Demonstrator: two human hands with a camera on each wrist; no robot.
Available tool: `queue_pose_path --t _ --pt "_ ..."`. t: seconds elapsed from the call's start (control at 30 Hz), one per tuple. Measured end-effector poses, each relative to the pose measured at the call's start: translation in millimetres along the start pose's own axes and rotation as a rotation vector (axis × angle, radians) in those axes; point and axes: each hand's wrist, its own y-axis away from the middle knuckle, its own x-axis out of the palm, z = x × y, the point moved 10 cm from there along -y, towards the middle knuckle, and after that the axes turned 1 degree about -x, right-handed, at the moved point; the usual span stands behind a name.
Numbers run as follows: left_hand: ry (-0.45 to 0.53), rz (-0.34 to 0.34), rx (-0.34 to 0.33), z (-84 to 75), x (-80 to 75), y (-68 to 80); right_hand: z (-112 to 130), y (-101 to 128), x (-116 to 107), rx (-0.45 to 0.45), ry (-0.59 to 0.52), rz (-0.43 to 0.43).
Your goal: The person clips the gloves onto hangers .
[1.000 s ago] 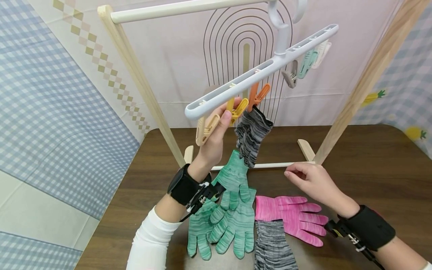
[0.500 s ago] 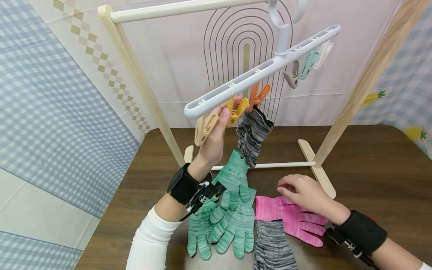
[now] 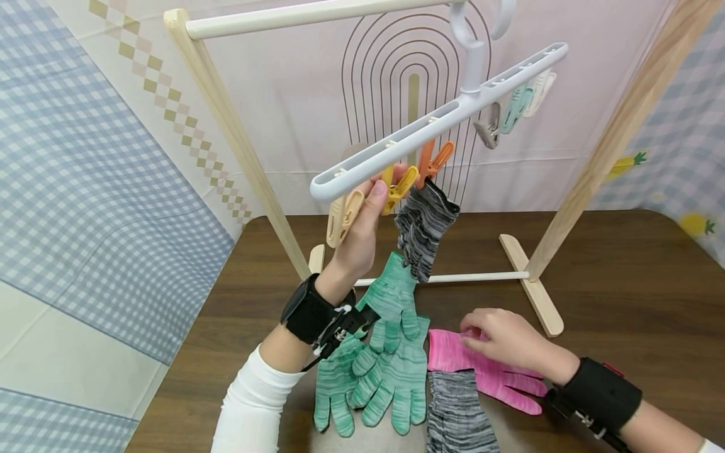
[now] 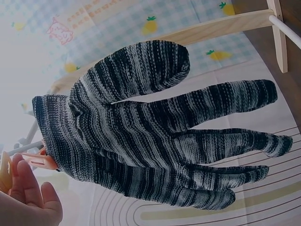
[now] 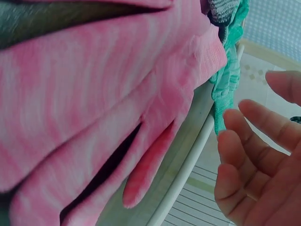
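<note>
My left hand is raised to the white clip hanger and pinches the yellow clip, between a beige clip and an orange clip. The orange clip holds a grey striped glove by its cuff; the left wrist view shows that glove hanging beside my left hand. My right hand hovers low over the cuff of the pink glove on the table. In the right wrist view its fingers are relaxed and apart from the pink glove.
Green gloves lie in a heap left of the pink one, and another grey striped glove lies at the near edge. The hanger hangs from a wooden rack's top rod; a rack foot rests on the brown table. Further clips hang at the hanger's far end.
My right hand has come down and toward me, from near the rack's lower bar to the pink glove's cuff. The left hand has stayed at the yellow clip.
</note>
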Motion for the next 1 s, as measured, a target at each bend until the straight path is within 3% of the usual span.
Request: queue_pose_path --t 0.6,1.0 --pt "-0.002 -0.005 -0.006 1.1 -0.5 -0.3 14.4 6.7 33.5 -0.024 -0.097 0.283" --pt "-0.004 -0.015 -0.001 1.7 -1.6 -0.5 17.5 7.0 39.5 -0.036 -0.143 0.310"
